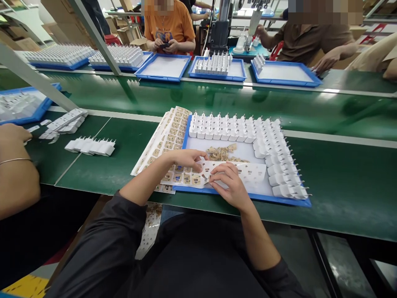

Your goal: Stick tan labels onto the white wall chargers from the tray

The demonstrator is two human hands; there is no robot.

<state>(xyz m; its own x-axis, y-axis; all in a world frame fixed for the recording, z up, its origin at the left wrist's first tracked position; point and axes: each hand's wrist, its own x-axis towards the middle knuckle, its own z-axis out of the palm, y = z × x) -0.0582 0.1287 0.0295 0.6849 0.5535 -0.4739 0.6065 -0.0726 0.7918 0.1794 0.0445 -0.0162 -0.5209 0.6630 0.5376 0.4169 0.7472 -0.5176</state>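
A sticker sheet [254, 171] with rows of small tan labels at its left part lies across the front of a blue-rimmed tray [242, 195]. My left hand [190, 159] grips the sheet's upper edge, thumb on top of it. Over the middle of the sheet, my right hand [228, 184] has thumb and fingertips drawn together at a label; whatever they pinch is too small to make out. Crumpled tan scraps [221, 153] lie in the tray just beyond the sheet. White plug-like housings with pins [223, 126] line the tray's back and right side.
More sticker sheets [161, 140] are stacked left of the tray. Further left are loose white housings [89, 145] and a neighbour's arm [15, 169]. Beyond the green bench [341, 178], blue trays [164, 66] stand in a row, with co-workers behind them.
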